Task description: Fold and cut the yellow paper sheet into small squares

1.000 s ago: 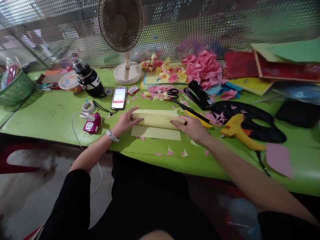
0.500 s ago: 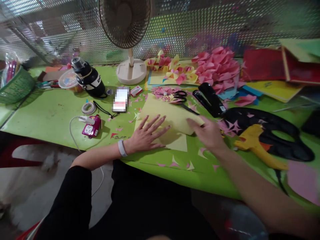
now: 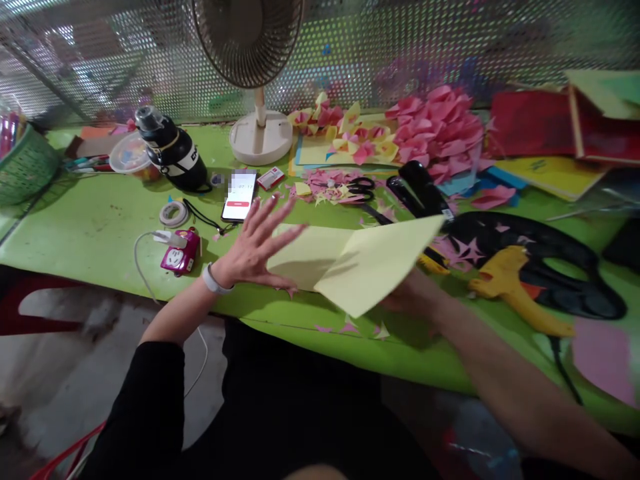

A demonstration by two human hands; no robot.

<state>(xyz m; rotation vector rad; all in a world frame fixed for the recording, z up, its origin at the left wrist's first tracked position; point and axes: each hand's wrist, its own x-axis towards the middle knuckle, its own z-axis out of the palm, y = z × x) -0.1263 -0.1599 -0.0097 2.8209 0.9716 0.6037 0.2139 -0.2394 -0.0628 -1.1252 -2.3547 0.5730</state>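
Note:
A pale yellow sheet of paper point(image 3: 360, 263) with a crease down its middle is lifted off the green table point(image 3: 100, 227). My left hand point(image 3: 255, 243) hovers at its left edge with fingers spread and holds nothing. My right hand point(image 3: 407, 300) is mostly hidden under the sheet's raised right half and holds that half up from below. Small pink and yellow paper scraps point(image 3: 350, 327) lie on the table under the sheet.
Behind the sheet lie a phone point(image 3: 239, 195), scissors point(image 3: 357, 188), a black stapler point(image 3: 423, 189), a yellow glue gun point(image 3: 510, 287) and a yellow box cutter point(image 3: 431, 262). A fan point(image 3: 260, 127), a black bottle point(image 3: 173, 152), a pink socket point(image 3: 176, 253) and pink paper flowers point(image 3: 440, 130) stand around.
The yellow sheet lay folded on the table, was opened out flat, and is now raised by my right hand. My left hand lifted off it and spread its fingers.

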